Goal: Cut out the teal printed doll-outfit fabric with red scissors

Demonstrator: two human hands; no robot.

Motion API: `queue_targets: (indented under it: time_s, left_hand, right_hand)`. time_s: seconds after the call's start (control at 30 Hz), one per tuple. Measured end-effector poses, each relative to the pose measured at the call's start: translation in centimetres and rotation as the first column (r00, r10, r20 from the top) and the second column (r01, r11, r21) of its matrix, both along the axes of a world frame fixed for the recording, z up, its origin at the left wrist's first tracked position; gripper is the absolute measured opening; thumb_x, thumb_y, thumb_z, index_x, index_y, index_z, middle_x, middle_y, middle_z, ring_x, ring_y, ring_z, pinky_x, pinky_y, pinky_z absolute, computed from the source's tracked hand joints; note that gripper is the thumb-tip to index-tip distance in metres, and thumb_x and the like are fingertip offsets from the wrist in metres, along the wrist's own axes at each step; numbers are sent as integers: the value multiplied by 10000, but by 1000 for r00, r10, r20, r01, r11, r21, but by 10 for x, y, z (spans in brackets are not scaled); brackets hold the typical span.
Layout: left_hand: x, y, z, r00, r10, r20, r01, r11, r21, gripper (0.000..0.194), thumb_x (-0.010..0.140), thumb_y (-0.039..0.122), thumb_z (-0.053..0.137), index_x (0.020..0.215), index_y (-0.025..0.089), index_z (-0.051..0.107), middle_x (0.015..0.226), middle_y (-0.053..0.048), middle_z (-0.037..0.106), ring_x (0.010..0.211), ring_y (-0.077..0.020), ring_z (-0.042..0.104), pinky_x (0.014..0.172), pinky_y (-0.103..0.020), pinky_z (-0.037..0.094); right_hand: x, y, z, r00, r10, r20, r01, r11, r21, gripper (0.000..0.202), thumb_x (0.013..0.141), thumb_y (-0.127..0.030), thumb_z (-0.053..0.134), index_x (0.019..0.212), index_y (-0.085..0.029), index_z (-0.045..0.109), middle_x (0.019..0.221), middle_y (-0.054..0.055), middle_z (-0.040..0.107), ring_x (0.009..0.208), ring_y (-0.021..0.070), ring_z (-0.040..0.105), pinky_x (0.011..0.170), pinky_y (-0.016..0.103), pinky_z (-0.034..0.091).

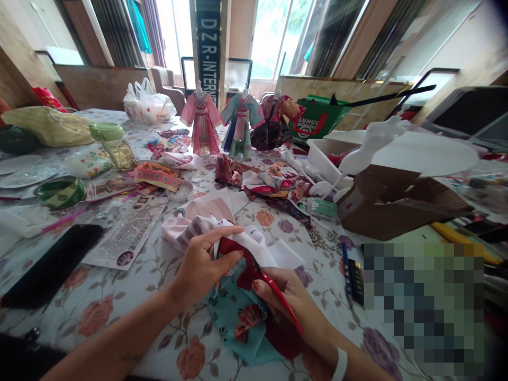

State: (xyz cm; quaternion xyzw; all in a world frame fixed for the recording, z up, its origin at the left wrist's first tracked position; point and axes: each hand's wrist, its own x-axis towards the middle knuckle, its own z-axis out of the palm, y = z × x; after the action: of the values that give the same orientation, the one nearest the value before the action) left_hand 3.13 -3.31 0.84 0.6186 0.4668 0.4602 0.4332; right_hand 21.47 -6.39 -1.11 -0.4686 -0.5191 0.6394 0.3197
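My right hand [280,291] is wrapped round a pair of scissors with red handles [282,300]. Their dark blades point up and to the left, at the edge of a dark red cloth [235,247]. The cloth is pinched between the thumb and fingers of my left hand [208,259], close to the blade tips. Below both hands hangs a turquoise printed fabric [226,317] with a fan motif, alongside more of the dark red. White cloth [273,248] and striped pinkish fabric [186,227] lie bunched just beyond my hands.
Small doll-size robes, one pink [201,124] and one teal [243,124], stand at the back. Fabric scraps [278,182] lie before them. A black phone [53,264] and a sheet of beads [127,233] are at left. A cardboard box [381,206] and pens [347,272] are at right.
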Motion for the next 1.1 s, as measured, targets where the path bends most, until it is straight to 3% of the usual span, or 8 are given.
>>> queue_targets:
  time_s: [0.27,0.43,0.57,0.67,0.83,1.1]
  left_hand:
    - [1,0,1,1000,8,-5,-8,1000,21,335,731,188,697,1065,216,701,870,-20,726,706,-163,655,592,-236,541]
    - [2,-1,1,999,32,9,-32,999,26,336,724,201,710,1059,218,708,820,-19,719,816,-206,669,618,-250,553]
    - [2,-1,2,999,38,2,-38,999,12,329,719,190,716,1047,207,708,950,-29,725,935,-217,653,734,-263,551]
    - [3,-1,2,1000,30,-9,-30,1000,-5,328,720,189,715,1048,200,705,993,-36,723,962,-217,645,727,-250,548]
    - [2,0,0,999,32,5,-32,999,30,323,726,210,712,1049,205,713,929,-35,727,923,-226,657,727,-281,558]
    - [0,1,-1,999,49,0,-49,996,79,294,758,272,691,1049,237,724,656,-10,661,741,-203,637,587,-269,539]
  right_hand:
    - [1,2,2,999,21,37,-23,999,45,540,722,-636,653,557,-179,419,458,-65,357,428,62,288,403,232,155]
    - [1,1,1,999,17,36,-18,999,34,531,714,-635,661,571,-180,427,453,-63,377,416,59,277,401,237,139]
    - [2,1,-1,999,12,44,-14,999,35,535,711,-624,672,555,-181,416,447,-62,377,417,58,274,401,237,138]
    - [2,1,-2,999,9,41,-10,1000,27,533,717,-621,669,559,-183,410,449,-65,355,416,57,257,398,238,129]
    - [1,-2,-3,1000,-19,9,19,999,-26,517,717,-606,679,583,-191,400,479,-73,307,428,58,224,401,235,131]
    - [1,-4,-7,999,-47,1,47,997,-60,508,739,-592,668,593,-197,382,466,-80,294,413,51,193,393,238,114]
